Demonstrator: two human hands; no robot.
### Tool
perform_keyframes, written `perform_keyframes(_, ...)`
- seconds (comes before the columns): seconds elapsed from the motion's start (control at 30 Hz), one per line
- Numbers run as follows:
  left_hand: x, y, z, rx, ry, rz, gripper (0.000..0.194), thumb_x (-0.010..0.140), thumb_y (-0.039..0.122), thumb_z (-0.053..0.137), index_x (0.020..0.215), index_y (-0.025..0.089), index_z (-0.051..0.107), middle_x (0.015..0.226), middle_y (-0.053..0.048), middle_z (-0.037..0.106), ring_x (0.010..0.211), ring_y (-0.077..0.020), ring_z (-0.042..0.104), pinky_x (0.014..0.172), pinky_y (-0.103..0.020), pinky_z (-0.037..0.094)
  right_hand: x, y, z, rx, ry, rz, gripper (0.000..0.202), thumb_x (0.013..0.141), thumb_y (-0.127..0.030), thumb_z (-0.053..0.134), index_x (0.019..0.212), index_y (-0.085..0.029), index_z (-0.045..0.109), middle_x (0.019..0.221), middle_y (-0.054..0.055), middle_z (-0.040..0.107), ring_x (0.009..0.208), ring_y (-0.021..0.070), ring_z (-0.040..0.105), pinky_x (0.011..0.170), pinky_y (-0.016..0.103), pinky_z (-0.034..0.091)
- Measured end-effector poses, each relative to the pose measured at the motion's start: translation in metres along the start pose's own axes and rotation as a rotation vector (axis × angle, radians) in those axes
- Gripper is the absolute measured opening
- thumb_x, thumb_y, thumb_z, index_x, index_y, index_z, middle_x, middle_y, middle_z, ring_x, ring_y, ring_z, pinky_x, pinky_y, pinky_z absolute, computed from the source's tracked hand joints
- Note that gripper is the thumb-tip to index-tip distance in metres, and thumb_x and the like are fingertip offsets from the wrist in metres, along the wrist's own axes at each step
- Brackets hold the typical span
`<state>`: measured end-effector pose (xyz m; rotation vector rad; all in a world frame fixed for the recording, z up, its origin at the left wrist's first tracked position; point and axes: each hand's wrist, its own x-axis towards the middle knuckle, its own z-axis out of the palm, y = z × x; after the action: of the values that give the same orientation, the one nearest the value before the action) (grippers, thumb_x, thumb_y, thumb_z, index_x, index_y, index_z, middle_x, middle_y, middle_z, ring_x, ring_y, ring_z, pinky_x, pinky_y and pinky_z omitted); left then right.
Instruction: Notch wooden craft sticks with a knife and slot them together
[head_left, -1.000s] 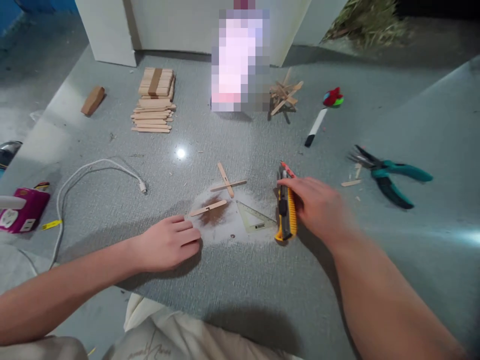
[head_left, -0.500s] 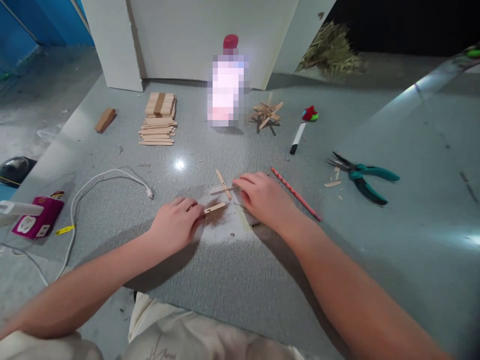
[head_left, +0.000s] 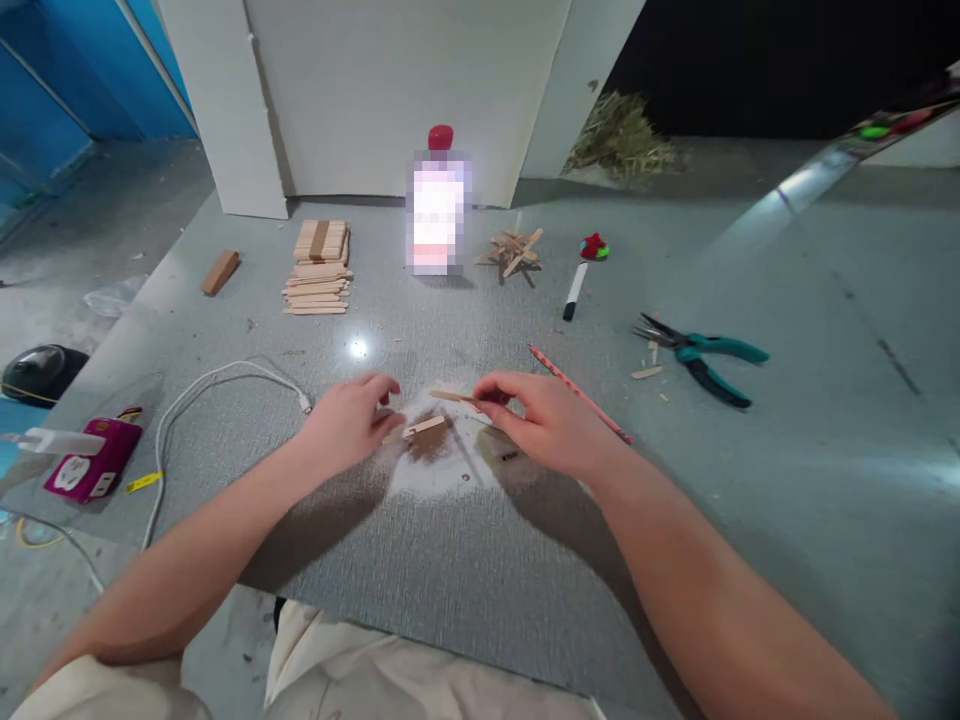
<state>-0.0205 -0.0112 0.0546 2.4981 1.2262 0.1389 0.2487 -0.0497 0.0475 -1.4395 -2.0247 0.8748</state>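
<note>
R hand [head_left: 536,412], rt of notched piece [head_left: 429,427], pinches stick [head_left: 450,397] btwn fingertips; L hand [head_left: 345,425], left of it, can't tell if gripping.

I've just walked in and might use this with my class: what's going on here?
The person's right hand pinches a wooden stick at a gray table. The left hand, thumb and fingers apart, is beside a notched stick; whether it touches it is hard to tell. A set square lies just below the right hand, with a red pencil and pliers farther right.
</note>
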Motion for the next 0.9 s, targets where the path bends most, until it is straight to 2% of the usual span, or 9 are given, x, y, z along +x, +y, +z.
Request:
perform_keyframes(0.1, 0.009, -0.004, -0.013, -0.067, 0.005, 0.065, 0.035, 0.093, 0.027, 0.058, 0.128, 0.019, 0.053, 0.123, -0.010, 0.063, 0.095, -0.0175, 0.066, 0.083, -0.032, 0.053, -0.007, -0.005, -0.004, 0.128, -0.040, 0.005, 0.010, 0.093, -0.026, 0.056, 0.092, -0.022, 0.065, 0.083, 0.001, 0.069, 0.078, 0.0162, 0.062, 0.069, 0.029, 0.044)
perform_keyframes(0.17, 0.013, -0.002, -0.013, -0.107, -0.027, 0.119, 0.038, 0.092, 0.024, 0.059, 0.130, 0.020, 0.054, 0.129, -0.011, 0.062, 0.104, -0.0189, 0.065, 0.092, -0.034, 0.051, -0.011, -0.005, -0.005, 0.227, -0.057, 0.010, 0.012, 0.093, -0.029, 0.056, 0.093, -0.022, 0.066, 0.083, 0.001, 0.068, 0.077, 0.0158, 0.061, 0.069, 0.028, 0.046)
perform_keyframes(0.27, 0.013, 0.005, -0.007, -0.125, -0.049, 0.116, 0.032, 0.093, 0.024, 0.057, 0.123, 0.015, 0.058, 0.119, -0.014, 0.066, 0.097, -0.0225, 0.067, 0.087, -0.039, 0.053, -0.017, -0.003, -0.004, 0.384, -0.064, 0.031, 0.016, 0.094, -0.033, 0.055, 0.097, -0.021, 0.065, 0.084, 0.002, 0.067, 0.075, 0.0150, 0.061, 0.066, 0.027, 0.049)
perform_keyframes(0.37, 0.011, 0.015, -0.003, -0.153, -0.056, 0.113, 0.025, 0.096, 0.023, 0.051, 0.118, 0.017, 0.060, 0.111, -0.012, 0.070, 0.091, -0.0207, 0.068, 0.082, -0.037, 0.054, -0.020, 0.001, -0.001, 0.517, -0.061, 0.062, 0.017, 0.092, -0.035, 0.057, 0.095, -0.020, 0.064, 0.080, 0.002, 0.065, 0.072, 0.0141, 0.061, 0.063, 0.026, 0.049)
perform_keyframes(0.47, 0.009, 0.024, 0.003, -0.329, -0.112, 0.217, 0.024, 0.095, 0.024, 0.057, 0.118, 0.022, 0.062, 0.109, -0.007, 0.072, 0.097, -0.0174, 0.068, 0.086, -0.032, 0.053, -0.019, 0.002, 0.008, 0.616, -0.069, 0.086, 0.016, 0.091, -0.034, 0.059, 0.094, -0.019, 0.064, 0.077, 0.001, 0.064, 0.069, 0.0135, 0.060, 0.061, 0.026, 0.049)
perform_keyframes(0.53, 0.008, 0.030, 0.011, -0.495, -0.090, 0.224, 0.025, 0.094, 0.024, 0.061, 0.118, 0.021, 0.064, 0.105, -0.006, 0.073, 0.094, -0.0161, 0.068, 0.084, -0.031, 0.054, -0.017, 0.000, 0.016, 0.660, -0.077, 0.089, 0.016, 0.091, -0.034, 0.059, 0.094, -0.019, 0.063, 0.077, 0.002, 0.064, 0.068, 0.0132, 0.060, 0.060, 0.026, 0.049)
perform_keyframes(0.7, 0.007, 0.032, 0.027, -0.536, -0.009, 0.128, 0.021, 0.097, 0.023, 0.053, 0.105, 0.018, 0.072, 0.086, -0.006, 0.074, 0.075, -0.0154, 0.067, 0.071, -0.031, 0.052, -0.018, 0.001, 0.019, 0.687, -0.060, 0.057, 0.024, 0.092, -0.043, 0.055, 0.090, -0.020, 0.059, 0.070, 0.001, 0.061, 0.061, 0.0140, 0.058, 0.055, 0.028, 0.048)
perform_keyframes(0.8, 0.005, 0.027, 0.024, -0.582, -0.009, 0.082, 0.019, 0.095, 0.023, 0.057, 0.101, 0.018, 0.074, 0.082, -0.005, 0.074, 0.070, -0.0157, 0.065, 0.069, -0.031, 0.050, -0.020, 0.008, 0.008, 0.613, 0.012, 0.049, 0.028, 0.095, -0.047, 0.046, 0.087, -0.022, 0.055, 0.066, 0.000, 0.059, 0.060, 0.0155, 0.059, 0.054, 0.030, 0.049)
perform_keyframes(0.9, 0.002, 0.021, 0.021, -0.690, -0.015, 0.021, 0.019, 0.095, 0.027, 0.056, 0.103, 0.019, 0.073, 0.087, -0.005, 0.075, 0.074, -0.0158, 0.067, 0.071, -0.031, 0.052, -0.019, 0.018, 0.002, 0.434, 0.100, 0.082, 0.020, 0.093, -0.040, 0.051, 0.093, -0.022, 0.060, 0.073, 0.003, 0.065, 0.068, 0.0183, 0.063, 0.060, 0.032, 0.050)
